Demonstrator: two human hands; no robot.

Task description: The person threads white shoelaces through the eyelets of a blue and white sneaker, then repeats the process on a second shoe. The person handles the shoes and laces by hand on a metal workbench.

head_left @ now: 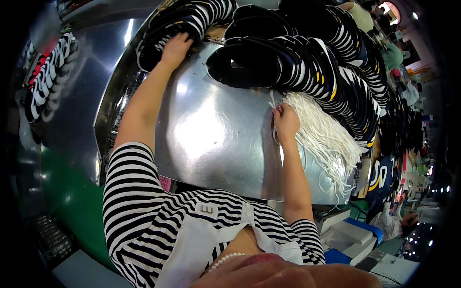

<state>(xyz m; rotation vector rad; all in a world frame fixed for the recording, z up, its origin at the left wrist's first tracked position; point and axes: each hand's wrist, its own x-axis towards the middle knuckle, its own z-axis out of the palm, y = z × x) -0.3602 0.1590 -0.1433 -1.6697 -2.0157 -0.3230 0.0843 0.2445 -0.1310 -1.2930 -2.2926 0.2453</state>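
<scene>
My left hand (176,50) reaches to the back left and lies on a black shoe upper (152,52) with a white zigzag of lace, at the near end of a row of them. Its fingers are stretched a little apart, and their tips are partly lost against the dark material. At the right of the metal table, my right hand (286,121) pinches a white shoelace (272,100), with one end standing up above the fingers. Just beside it spreads a thick bundle of white shoelaces (326,134).
Long rows of black shoe uppers (307,67) with white and yellow trim stack along the far right. A shiny metal table (216,144) lies before me. Another metal surface (81,96) at left carries a row of shoes (48,79). People work at the far right.
</scene>
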